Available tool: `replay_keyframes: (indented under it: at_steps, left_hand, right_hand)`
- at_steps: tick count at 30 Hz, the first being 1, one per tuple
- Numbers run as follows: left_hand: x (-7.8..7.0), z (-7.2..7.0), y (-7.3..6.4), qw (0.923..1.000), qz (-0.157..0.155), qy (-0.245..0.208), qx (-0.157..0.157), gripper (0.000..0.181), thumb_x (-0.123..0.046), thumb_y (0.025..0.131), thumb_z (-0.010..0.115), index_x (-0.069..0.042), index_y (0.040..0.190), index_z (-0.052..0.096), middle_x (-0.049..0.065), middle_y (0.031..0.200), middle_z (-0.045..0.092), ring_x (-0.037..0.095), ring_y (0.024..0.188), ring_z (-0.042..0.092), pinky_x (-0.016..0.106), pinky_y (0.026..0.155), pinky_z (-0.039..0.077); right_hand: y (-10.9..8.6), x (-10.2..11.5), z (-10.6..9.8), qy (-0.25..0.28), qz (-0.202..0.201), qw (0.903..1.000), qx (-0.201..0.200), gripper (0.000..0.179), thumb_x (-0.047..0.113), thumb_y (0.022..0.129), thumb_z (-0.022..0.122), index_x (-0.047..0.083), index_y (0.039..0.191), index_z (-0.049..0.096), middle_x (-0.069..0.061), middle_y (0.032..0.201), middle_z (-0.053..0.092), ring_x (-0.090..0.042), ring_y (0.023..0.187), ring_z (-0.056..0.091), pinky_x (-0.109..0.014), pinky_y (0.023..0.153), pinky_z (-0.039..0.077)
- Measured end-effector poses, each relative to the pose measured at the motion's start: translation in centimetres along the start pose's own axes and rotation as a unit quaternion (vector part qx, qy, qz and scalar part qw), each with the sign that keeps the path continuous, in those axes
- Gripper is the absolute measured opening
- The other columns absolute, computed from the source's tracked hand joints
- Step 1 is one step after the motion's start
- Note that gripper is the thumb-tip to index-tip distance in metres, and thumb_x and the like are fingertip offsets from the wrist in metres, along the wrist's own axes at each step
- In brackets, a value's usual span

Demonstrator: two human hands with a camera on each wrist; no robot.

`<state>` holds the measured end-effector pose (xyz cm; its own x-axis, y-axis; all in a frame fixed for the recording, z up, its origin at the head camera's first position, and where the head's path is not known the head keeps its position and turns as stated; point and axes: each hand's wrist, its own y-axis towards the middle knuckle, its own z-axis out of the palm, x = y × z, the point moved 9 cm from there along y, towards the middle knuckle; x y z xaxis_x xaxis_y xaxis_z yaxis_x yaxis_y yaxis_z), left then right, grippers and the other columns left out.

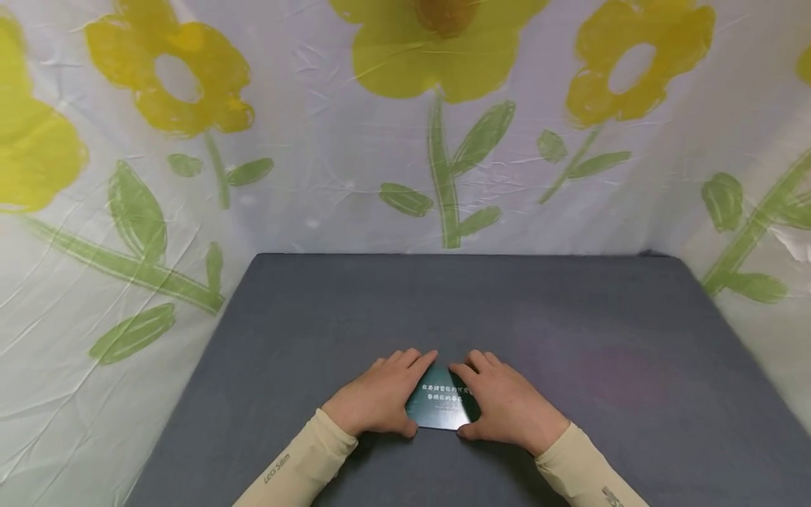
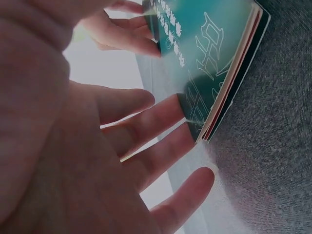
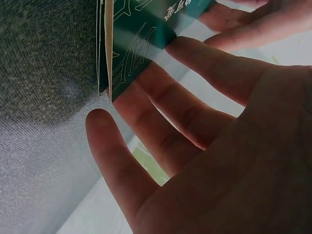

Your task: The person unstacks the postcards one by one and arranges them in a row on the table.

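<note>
A small dark green booklet (image 1: 440,414) with white printed characters lies at the near middle of the grey table, between both hands. My left hand (image 1: 383,398) holds its left side, the thumb near the front corner and the index finger toward the far corner. On the right side my right hand (image 1: 510,405) grips it in much the same way. Up close in the left wrist view, the booklet (image 2: 204,44) has a glossy cover with white line drawings and layered edges. Fingertips touch the edge of the booklet (image 3: 139,46) in the right wrist view, the little finger apart from it.
The grey tabletop (image 1: 443,303) stretches beyond the hands to its back edge. Behind it and at both sides hangs a pale curtain (image 1: 317,141) with yellow flowers and green leaves. Light sleeves cover both forearms.
</note>
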<state>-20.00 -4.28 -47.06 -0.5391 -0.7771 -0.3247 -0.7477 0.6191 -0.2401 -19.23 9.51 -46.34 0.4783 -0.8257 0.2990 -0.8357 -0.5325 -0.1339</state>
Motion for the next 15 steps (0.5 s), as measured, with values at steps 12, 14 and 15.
replay_keyframes:
  at_steps: [12, 14, 15]
  left_hand:
    - [1.3, -1.2, -0.6, 0.9989, -0.002, -0.047, -0.003, 0.108, -0.037, 0.082, 0.097, -0.015, 0.169, 0.038, 0.003, 0.162, 0.053, 0.023, 0.146, 0.053, 0.051, 0.121, 0.046]
    - [1.9, -1.8, -0.9, 0.998, -0.006, -0.062, -0.008, 0.107, -0.035, 0.082, 0.097, -0.014, 0.169, 0.038, 0.003, 0.162, 0.053, 0.025, 0.147, 0.052, 0.053, 0.122, 0.045]
    - [2.4, -2.2, -1.1, 0.9975, -0.009, -0.069, -0.011, 0.107, -0.034, 0.082, 0.097, -0.014, 0.169, 0.038, 0.004, 0.163, 0.052, 0.025, 0.148, 0.052, 0.054, 0.122, 0.045]
  right_hand:
    - [0.1, 0.8, -1.2, -0.008, 0.004, 0.9995, -0.031, 0.09, 0.048, 0.072, 0.099, 0.007, 0.145, 0.066, -0.008, 0.133, 0.069, -0.03, 0.12, 0.068, -0.052, 0.097, 0.06]
    - [0.4, 1.3, -1.7, -0.018, -0.005, 0.9989, -0.043, 0.089, 0.048, 0.073, 0.099, 0.007, 0.144, 0.066, -0.009, 0.135, 0.069, -0.031, 0.123, 0.068, -0.053, 0.098, 0.06]
    - [0.8, 1.6, -1.9, -0.024, -0.011, 0.9984, -0.05, 0.088, 0.048, 0.074, 0.099, 0.006, 0.144, 0.066, -0.009, 0.135, 0.07, -0.032, 0.123, 0.068, -0.054, 0.098, 0.06]
